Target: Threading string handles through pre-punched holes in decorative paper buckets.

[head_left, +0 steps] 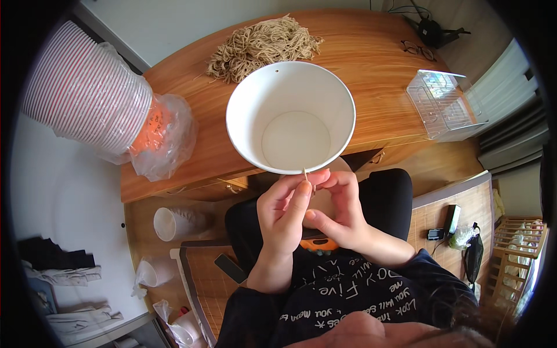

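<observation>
In front of me is a large white round bucket (290, 95), its mouth turned up toward me and a small hole showing near the far rim. At the near rim, a short bit of thin beige cord (305, 173) sticks up. The thumb and fingers of my left hand (282, 211) are closed on this cord, right against the rim. Beside it, my right hand (346, 211) has its fingers curled close to the near rim, with the thumb apart from them; nothing shows between them. The bucket's outer wall below the rim is mostly hidden by my hands.
A tangled heap of beige cord (261, 46) lies on the wooden desk (371, 64). Left stands a tall stack of nested buckets (87, 93) in clear plastic. A clear tray (447, 104) and glasses (419, 50) are at right. A phone (230, 268) lies lower left, near a white bucket (165, 224).
</observation>
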### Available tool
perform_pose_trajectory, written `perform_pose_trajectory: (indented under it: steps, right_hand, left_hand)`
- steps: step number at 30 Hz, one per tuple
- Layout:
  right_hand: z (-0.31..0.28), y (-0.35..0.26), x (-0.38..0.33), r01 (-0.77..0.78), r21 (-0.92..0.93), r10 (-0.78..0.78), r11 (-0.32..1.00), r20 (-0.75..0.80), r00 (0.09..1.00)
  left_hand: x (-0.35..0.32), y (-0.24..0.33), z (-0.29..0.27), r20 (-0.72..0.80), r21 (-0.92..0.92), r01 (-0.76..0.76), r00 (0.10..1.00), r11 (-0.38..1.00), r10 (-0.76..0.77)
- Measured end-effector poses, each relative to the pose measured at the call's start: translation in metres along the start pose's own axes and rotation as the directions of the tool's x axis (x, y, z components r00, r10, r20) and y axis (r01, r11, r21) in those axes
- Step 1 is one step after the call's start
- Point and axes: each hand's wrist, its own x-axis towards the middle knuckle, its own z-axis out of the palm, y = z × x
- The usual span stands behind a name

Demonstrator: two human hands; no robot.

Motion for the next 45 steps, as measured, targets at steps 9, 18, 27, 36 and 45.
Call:
perform_pose_trajectory:
  steps: [9, 18, 27, 36, 45]
  right_hand:
    - [-0.016, -0.027, -0.001, 0.032, 0.144, -0.046, 0.989, 0.095, 0.994]
    - [-0.018, -0.050, 0.009, 0.215, -0.125, -0.188, 0.969, 0.194, 0.963]
    - [-0.008, -0.046, 0.003, 0.269, -0.187, -0.210, 0.945, 0.284, 0.936]
    - [-0.025, -0.042, 0.011, 0.176, -0.473, -0.008, 0.863, 0.335, 0.942]
    - [-0.025, -0.024, 0.021, 0.261, -0.531, -0.322, 0.806, -0.023, 0.946]
  left_hand:
    - [0.001, -0.007, -0.004, 0.013, 0.142, -0.035, 0.999, 0.989, 0.034]
    - [0.002, 0.001, -0.009, -0.043, 0.277, -0.039, 0.998, 0.960, 0.053]
    - [0.002, 0.004, -0.001, -0.050, -0.015, 0.164, 0.985, 0.986, -0.165]
    - [-0.002, -0.007, -0.015, 0.008, -0.255, 0.217, 0.975, 0.942, -0.223]
    - [-0.001, -0.015, -0.016, 0.019, -0.249, 0.147, 0.989, 0.957, -0.147]
